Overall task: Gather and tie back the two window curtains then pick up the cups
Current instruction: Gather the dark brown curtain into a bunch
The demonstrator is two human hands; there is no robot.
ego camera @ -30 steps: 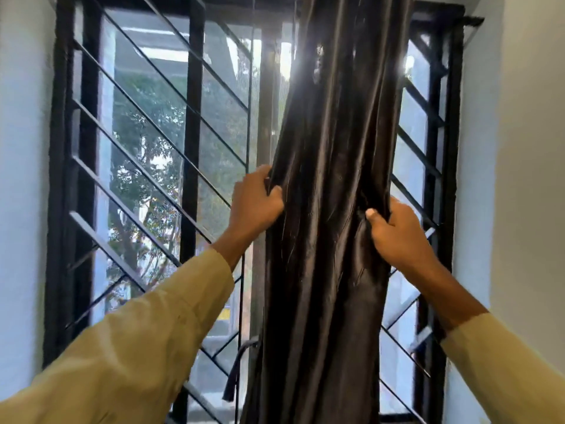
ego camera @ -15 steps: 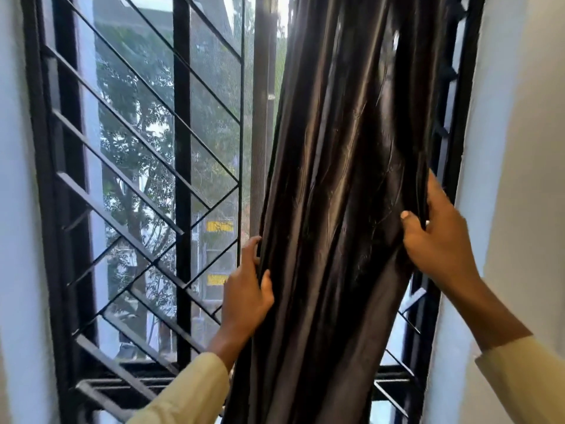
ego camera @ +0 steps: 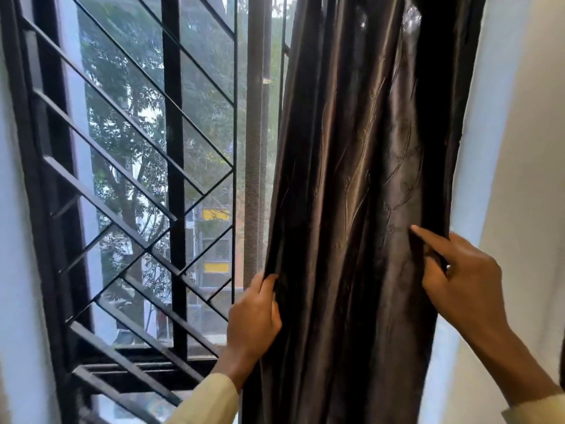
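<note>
So the dark, shiny curtain (ego camera: 360, 185) hangs bunched up over the right part of the window, running from the top of the view all the way down past the bottom, right next to the pale wall (ego camera: 526, 148). The person has both hands on it. The left hand (ego camera: 255, 316) is clenched around the curtain's left edge, fingers curled into the folds, low down near the window sill (ego camera: 153, 362). The right hand (ego camera: 461, 280) is pinching the right edge a bit higher up, thumb stretched across the front of the fabric and the other fingers tucked behind it. Cream sleeves (ego camera: 204, 399) show at both wrists. The left half of the window is uncovered, so you can see the black metal grille (ego camera: 171, 179) with its diagonal bars, and trees (ego camera: 128, 123) outside through the glass. No cups anywhere that I can see from here.
</note>
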